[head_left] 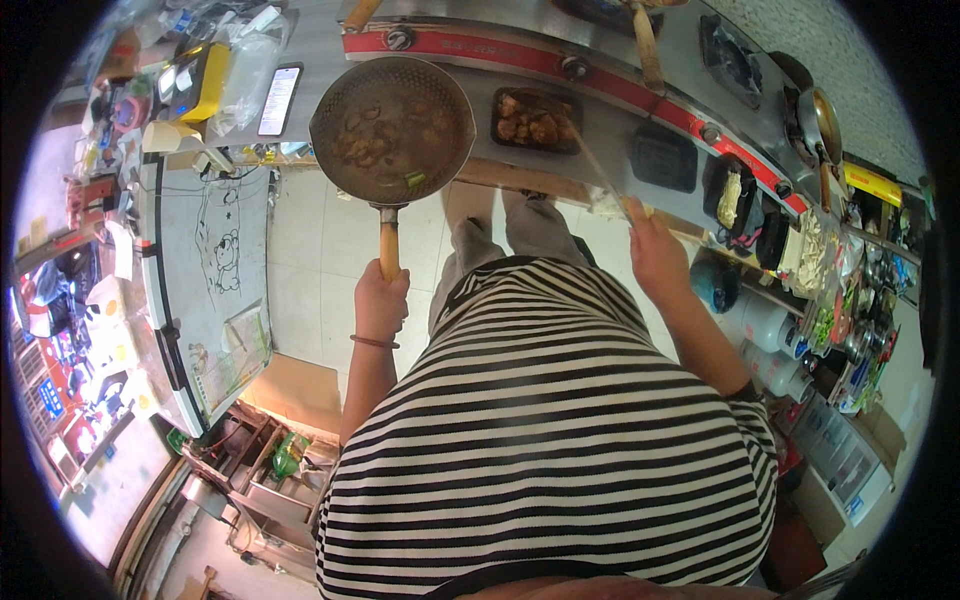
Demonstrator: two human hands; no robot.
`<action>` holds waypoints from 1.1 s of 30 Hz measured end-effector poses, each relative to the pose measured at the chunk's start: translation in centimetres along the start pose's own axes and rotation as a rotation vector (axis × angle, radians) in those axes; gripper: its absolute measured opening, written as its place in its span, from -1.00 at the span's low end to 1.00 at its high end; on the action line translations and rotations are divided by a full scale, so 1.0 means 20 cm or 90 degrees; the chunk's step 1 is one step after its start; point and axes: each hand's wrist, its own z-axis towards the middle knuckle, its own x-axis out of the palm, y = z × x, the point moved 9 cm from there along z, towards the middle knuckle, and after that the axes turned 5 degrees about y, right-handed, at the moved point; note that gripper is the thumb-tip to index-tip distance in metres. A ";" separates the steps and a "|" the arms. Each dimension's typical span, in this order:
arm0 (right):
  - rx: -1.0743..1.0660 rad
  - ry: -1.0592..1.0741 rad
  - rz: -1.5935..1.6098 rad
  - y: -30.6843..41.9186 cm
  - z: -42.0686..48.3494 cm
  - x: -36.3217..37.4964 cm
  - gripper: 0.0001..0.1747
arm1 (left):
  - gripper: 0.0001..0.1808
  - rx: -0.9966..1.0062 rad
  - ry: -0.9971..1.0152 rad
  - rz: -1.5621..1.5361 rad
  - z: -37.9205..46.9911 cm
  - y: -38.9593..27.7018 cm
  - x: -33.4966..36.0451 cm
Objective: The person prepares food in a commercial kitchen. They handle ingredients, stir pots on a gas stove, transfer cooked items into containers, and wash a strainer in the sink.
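My left hand [381, 300] grips the wooden handle of a dimpled frying pan [450, 97] and holds it level at the counter's front edge. Brown sauce, chunks of food [367, 142] and one green piece [415, 178] lie in the pan. My right hand [658, 251] is closed around the wooden-ended handle of a long, thin cooking utensil [600, 169]. Its far end reaches the right side of a black plastic tray [497, 142] filled with browned, saucy pieces [532, 120]; the tip's shape cannot be made out. To the right lies a second black tray [664, 157] with no food visible in it.
A gas stove with a red front panel [517, 51] and knobs runs behind the trays. Another wooden-handled pan [646, 45] sits on it. At left are a lit phone [280, 101] and a yellow device [202, 82]. Gas cylinders [769, 322] stand below at right.
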 end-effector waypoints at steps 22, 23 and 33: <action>0.039 0.031 -0.085 -0.04 0.05 0.02 -0.41 | -0.80 0.007 0.006 -0.013 0.01 -0.02 -0.02; 0.047 0.033 -0.089 -0.05 0.04 0.01 -0.41 | -0.80 0.012 0.007 -0.012 0.02 -0.01 -0.02; 0.066 0.041 -0.050 -0.11 -0.17 0.00 -0.47 | -0.81 0.021 0.038 -0.044 0.03 -0.01 0.02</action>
